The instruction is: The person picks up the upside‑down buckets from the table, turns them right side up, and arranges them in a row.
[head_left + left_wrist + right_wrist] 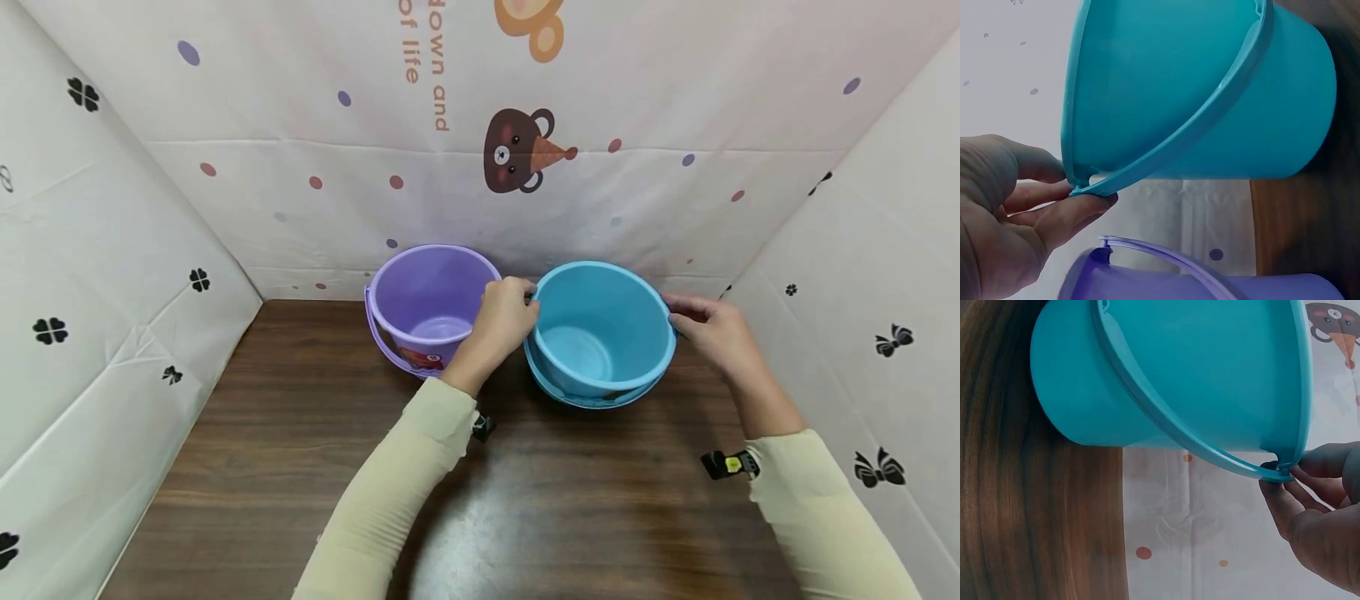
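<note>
A light blue bucket (618, 308) stands upright in the head view, right of centre on the table. My left hand (501, 318) pinches its rim at the left side, by the joint where the handle (1207, 115) hooks on. On the opposite side my right hand (716, 333) pinches the rim at the other handle joint. The handle hangs down across the bucket's near side. Close by on the left is a purple bucket (408, 292), its handle lowered too; my left hand and wrist hide part of its right side. Nothing shows inside either bucket.
The buckets stand on a dark brown wooden table (300, 467). White printed sheets rise behind it (285, 108) and at both sides. Small black wrist devices (726, 464) sit by the cuffs of my cream sleeves (405, 475).
</note>
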`<state>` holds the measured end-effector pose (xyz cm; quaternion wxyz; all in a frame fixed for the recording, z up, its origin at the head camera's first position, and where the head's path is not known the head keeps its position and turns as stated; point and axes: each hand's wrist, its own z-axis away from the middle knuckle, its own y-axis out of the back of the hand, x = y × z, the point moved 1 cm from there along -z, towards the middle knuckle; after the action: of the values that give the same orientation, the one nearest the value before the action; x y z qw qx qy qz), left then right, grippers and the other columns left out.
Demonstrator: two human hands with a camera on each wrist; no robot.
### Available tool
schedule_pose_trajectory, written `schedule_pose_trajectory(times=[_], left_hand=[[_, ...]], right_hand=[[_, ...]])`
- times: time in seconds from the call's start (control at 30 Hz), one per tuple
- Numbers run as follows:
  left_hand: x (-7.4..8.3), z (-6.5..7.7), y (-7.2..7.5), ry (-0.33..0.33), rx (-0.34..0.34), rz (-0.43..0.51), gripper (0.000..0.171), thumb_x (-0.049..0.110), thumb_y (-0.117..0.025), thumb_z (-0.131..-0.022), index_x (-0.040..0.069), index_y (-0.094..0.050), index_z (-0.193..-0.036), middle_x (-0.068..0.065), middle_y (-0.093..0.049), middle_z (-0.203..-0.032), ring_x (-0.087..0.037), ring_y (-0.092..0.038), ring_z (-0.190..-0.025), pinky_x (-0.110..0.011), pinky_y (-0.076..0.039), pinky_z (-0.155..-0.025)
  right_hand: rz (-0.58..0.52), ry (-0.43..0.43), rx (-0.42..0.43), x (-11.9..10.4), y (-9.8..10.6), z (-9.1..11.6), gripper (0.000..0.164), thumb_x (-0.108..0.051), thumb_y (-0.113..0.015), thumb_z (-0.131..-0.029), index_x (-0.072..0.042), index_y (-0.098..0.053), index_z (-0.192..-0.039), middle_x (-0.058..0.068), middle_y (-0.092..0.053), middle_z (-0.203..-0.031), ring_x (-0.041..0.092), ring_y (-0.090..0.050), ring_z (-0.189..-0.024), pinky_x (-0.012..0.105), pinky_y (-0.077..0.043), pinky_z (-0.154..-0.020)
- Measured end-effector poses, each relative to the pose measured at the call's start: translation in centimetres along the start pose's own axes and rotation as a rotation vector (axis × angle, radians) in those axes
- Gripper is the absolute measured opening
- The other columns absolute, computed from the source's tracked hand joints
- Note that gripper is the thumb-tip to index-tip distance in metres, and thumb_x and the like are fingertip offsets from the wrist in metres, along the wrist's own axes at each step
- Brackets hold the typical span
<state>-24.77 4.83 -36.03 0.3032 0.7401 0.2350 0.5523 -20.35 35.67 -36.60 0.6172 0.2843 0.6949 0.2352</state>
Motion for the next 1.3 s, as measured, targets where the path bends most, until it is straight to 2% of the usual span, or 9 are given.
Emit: schedule_pose_trajectory(times=[0.2,0.37,0.53,0.67,0.73,0.8,0.93,1.03,1.3], left_hand=[[-0.1,-0.2,-0.3,0.026,-0.001,-0.02,0.03,0.012,-0.062,-0.098,0.009,-0.076,-0.125,-0.008,-0.078,-0.113,-0.017,-0.064,-0.077,-0.026,-0.052,-0.063],[0.0,-0.3,-0.6,0.03,-0.014,-0.041,0.033,0.012,-0.062,-0.099,0.007,-0.072,-0.13,-0.01,-0.075,-0.123,-0.021,-0.069,-0.09,-0.03,-0.055,-0.07],[-0.2,-0.3,-1.0,0.034,-0.032,-0.042,0.037,0.011,-0.062,-0.099,0.005,-0.068,-0.135,-0.012,-0.071,-0.13,-0.02,-0.07,-0.097,-0.03,-0.057,-0.07],[-0.4,-0.3,-1.2,0.032,-0.038,-0.04,0.037,0.011,-0.062,-0.1,0.004,-0.067,-0.136,-0.013,-0.071,-0.13,-0.017,-0.067,-0.087,-0.027,-0.053,-0.065],[-0.4,-0.3,-1.2,0.02,-0.037,-0.05,0.037,0.011,-0.061,-0.1,0.004,-0.066,-0.137,-0.013,-0.071,-0.129,-0.017,-0.066,-0.085,-0.028,-0.053,-0.065],[-0.4,-0.1,-1.2,0.006,-0.03,-0.061,0.034,0.012,-0.061,-0.1,0.003,-0.069,-0.132,-0.013,-0.073,-0.125,-0.019,-0.067,-0.087,-0.031,-0.056,-0.068],[-0.2,0.4,-0.9,-0.056,0.008,-0.097,0.035,0.016,-0.065,-0.099,0.001,-0.068,-0.13,-0.012,-0.071,-0.127,-0.024,-0.069,-0.112,-0.039,-0.06,-0.091],[-0.2,1.0,-0.6,-0.106,0.036,-0.103,0.046,0.023,-0.069,-0.097,0.001,-0.064,-0.136,-0.012,-0.066,-0.137,-0.027,-0.063,-0.128,-0.041,-0.055,-0.104],[-1.1,3.4,-0.6,-0.192,0.082,-0.02,0.056,0.026,-0.075,-0.093,0.001,-0.059,-0.141,-0.015,-0.062,-0.141,-0.029,-0.06,-0.132,-0.044,-0.052,-0.109]], right_hand=[[0.017,-0.013,-0.014,0.3,-0.1,-0.3,0.042,-0.022,-0.058,-0.106,0.0,-0.061,-0.141,0.027,-0.065,-0.135,-0.018,-0.051,-0.09,0.002,-0.047,-0.072],[0.037,-0.012,-0.012,0.5,-0.4,-0.5,0.042,-0.023,-0.056,-0.106,0.0,-0.061,-0.142,0.028,-0.065,-0.134,-0.016,-0.052,-0.09,0.003,-0.048,-0.071],[0.07,-0.031,-0.009,0.6,-0.8,-0.7,0.043,-0.026,-0.054,-0.107,-0.001,-0.061,-0.142,0.027,-0.064,-0.136,0.013,-0.062,-0.107,0.002,-0.045,-0.07],[0.071,-0.037,-0.008,0.6,-0.9,-0.8,0.045,-0.028,-0.053,-0.108,-0.001,-0.06,-0.142,0.028,-0.063,-0.138,0.036,-0.061,-0.12,0.003,-0.044,-0.07],[0.083,-0.027,-0.006,0.6,-1.0,-0.7,0.046,-0.029,-0.052,-0.108,-0.001,-0.059,-0.143,0.027,-0.062,-0.139,0.039,-0.061,-0.123,0.011,-0.049,-0.077],[0.09,-0.019,-0.003,0.5,-1.0,-0.5,0.048,-0.03,-0.05,-0.109,-0.001,-0.056,-0.145,0.028,-0.06,-0.141,0.042,-0.06,-0.126,0.026,-0.055,-0.087],[0.101,-0.031,-0.004,0.1,-1.4,0.4,0.056,-0.037,-0.045,-0.109,-0.003,-0.046,-0.154,0.029,-0.055,-0.147,0.047,-0.055,-0.133,0.06,-0.051,-0.102],[0.128,-0.041,-0.001,-0.4,-1.8,1.2,0.064,-0.042,-0.045,-0.109,-0.005,-0.036,-0.16,0.031,-0.05,-0.15,0.051,-0.052,-0.134,0.066,-0.049,-0.102],[0.156,-0.06,0.016,-0.8,-2.5,3.2,0.07,-0.043,-0.048,-0.107,-0.004,-0.029,-0.162,0.033,-0.044,-0.153,0.053,-0.052,-0.134,0.067,-0.049,-0.101]])
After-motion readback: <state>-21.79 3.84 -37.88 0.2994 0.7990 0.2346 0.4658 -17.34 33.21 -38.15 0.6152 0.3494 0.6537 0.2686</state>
